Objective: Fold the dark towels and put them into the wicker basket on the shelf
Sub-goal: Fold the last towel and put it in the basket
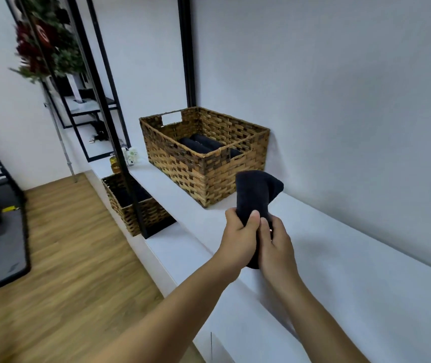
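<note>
Both hands meet over the white shelf (366, 271), gripping one dark towel (256, 189) between them. The left hand (238, 237) curls round its lower part with the thumb pressed on the cloth; the right hand (277, 247) clasps it from the other side, and the towel's folded upper end stands up above the fingers (255, 214). Just beyond, the wicker basket (204, 163) sits on the shelf against the wall, with rolled dark towels (204, 144) lying inside. A second wicker basket (136, 205) stands lower down, behind a black frame post (120, 142). Wooden floor (65, 258) fills the left.
</note>
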